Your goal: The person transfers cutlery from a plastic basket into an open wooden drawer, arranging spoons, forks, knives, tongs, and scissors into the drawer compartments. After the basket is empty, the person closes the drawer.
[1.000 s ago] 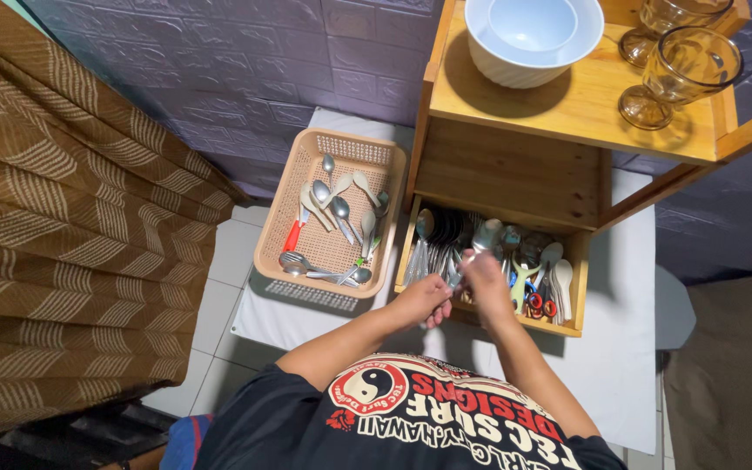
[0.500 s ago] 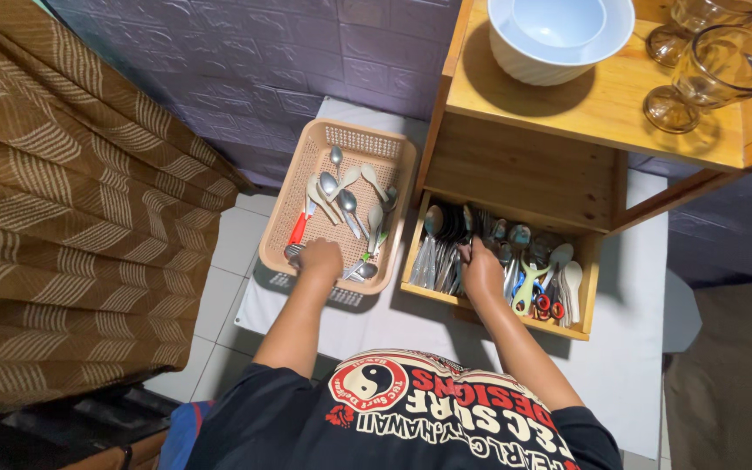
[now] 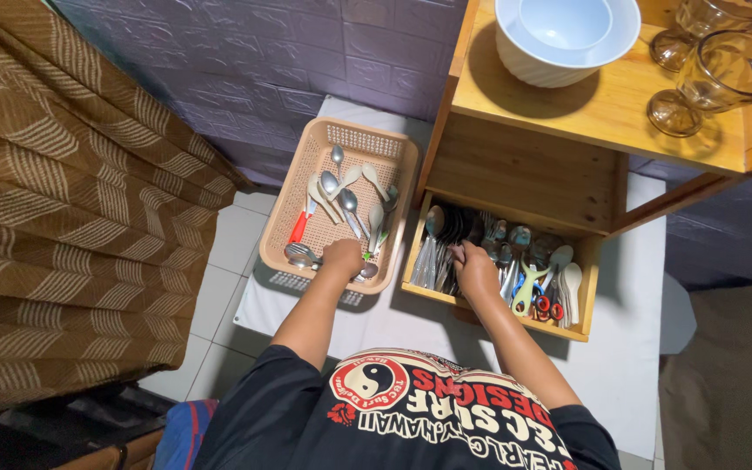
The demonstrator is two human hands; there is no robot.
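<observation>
My left hand (image 3: pixel 341 258) is inside a tan plastic basket (image 3: pixel 398 157), at its near edge, with the fingers curled. A metal spoon (image 3: pixel 367 271) pokes out from under it. Several more spoons (image 3: pixel 347 196) and a red-handled tool (image 3: pixel 298 228) lie loose in the basket. My right hand (image 3: pixel 474 270) reaches into a wooden cutlery tray (image 3: pixel 587 300) at the bottom of a wooden shelf. Its fingertips are buried among the upright spoons (image 3: pixel 435 228), so its grip is hidden.
On top of the wooden shelf (image 3: pixel 602 109) stand a white bowl (image 3: pixel 565 35) and two brown glass goblets (image 3: pixel 724 70). Scissors with coloured handles (image 3: pixel 534 292) sit in the tray. Everything rests on a white table (image 3: pixel 628 348). A brown patterned curtain (image 3: pixel 63 218) hangs at the left.
My left hand went from the cutlery tray to the basket and now rests at its near edge. My right hand stayed in the tray, reaching deeper among the spoons.
</observation>
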